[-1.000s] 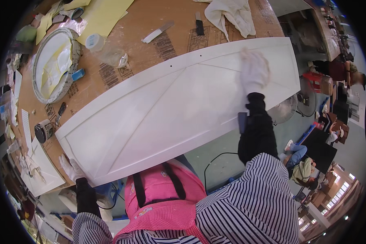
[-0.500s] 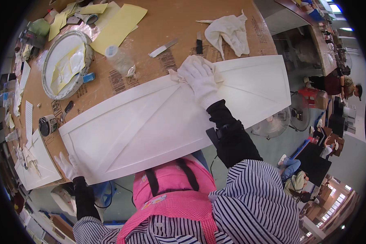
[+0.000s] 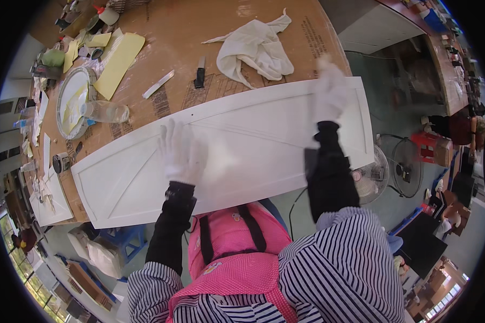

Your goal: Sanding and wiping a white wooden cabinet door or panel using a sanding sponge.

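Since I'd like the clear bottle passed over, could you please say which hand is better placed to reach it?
Probably the left hand: it looks empty and nearer the clear bottle. The blurred right hand is farther, toward the right end of the white panel.

The white panel [image 3: 269,151] lies across the frame centre on the brown table [image 3: 172,32]. The gloved left hand [image 3: 180,153], fingers extended, is over the panel, left of centre. The gloved right hand [image 3: 330,94], blurred, is at upper right; its grip is indeterminate. A white cloth [image 3: 256,51] lies at upper centre.
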Demonstrator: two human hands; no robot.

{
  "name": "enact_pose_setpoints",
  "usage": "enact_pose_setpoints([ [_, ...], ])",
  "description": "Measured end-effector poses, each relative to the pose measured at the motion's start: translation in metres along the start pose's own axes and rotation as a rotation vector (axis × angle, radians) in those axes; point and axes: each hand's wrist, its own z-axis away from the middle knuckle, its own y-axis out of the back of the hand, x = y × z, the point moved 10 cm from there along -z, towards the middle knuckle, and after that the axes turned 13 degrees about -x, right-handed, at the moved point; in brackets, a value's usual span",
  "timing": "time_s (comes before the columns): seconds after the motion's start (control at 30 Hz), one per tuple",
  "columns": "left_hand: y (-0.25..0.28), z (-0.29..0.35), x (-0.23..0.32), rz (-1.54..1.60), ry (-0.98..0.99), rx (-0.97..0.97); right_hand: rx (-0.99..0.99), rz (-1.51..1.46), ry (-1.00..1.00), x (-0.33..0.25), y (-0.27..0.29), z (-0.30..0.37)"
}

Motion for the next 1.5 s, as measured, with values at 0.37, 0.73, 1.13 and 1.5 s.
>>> enact_pose_setpoints([
  [0.37, -0.068, -0.069, 0.024, -0.309, 0.196, 0.024, -0.398, 0.816, 0.367, 0.064, -0.001, -0.025],
  [0.73, -0.059, -0.067, 0.019, -0.364, 0.172, 0.070, -0.417, 0.281, 0.428, -0.024, -0.036, 0.009],
  [1.13, -0.070, -0.067, 0.019, -0.366, 0.148, 0.082, -0.299, 0.194, -0.356, 0.240, 0.052, -0.091],
  [1.5, -0.067, -0.066, 0.016, -0.355, 0.141, 0.088, -0.584, 0.059, -0.264, 0.225, 0.163, 0.140],
])
